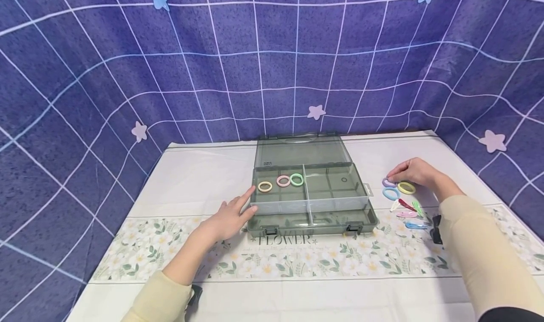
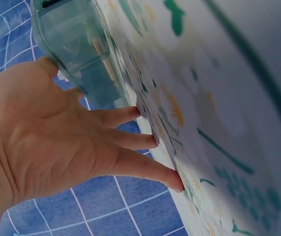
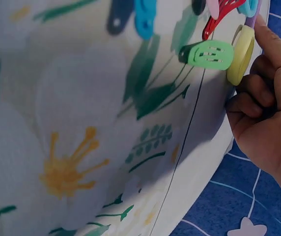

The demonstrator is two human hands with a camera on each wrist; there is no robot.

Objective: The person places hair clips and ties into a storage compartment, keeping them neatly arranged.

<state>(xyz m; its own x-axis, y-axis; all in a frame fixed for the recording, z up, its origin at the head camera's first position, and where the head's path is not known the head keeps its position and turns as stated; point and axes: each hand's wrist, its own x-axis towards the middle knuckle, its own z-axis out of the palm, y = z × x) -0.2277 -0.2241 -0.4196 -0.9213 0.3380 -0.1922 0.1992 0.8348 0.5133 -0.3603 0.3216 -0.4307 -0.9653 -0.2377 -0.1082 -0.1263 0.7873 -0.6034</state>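
Three rings (image 1: 284,185) sit in the centre-frame box (image 1: 337,204) — three more rings (image 1: 391,199) and the clips (image 1: 406,214) remain at frame right, the right hand (image 1: 416,172) pinching the purple one (image 1: 384,182), the left hand (image 1: 229,220) spread at the box's edge.

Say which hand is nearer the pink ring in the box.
Left: the left hand is at the box, left of the pink ring; the right hand is farther away, to its right, touching the purple ring.
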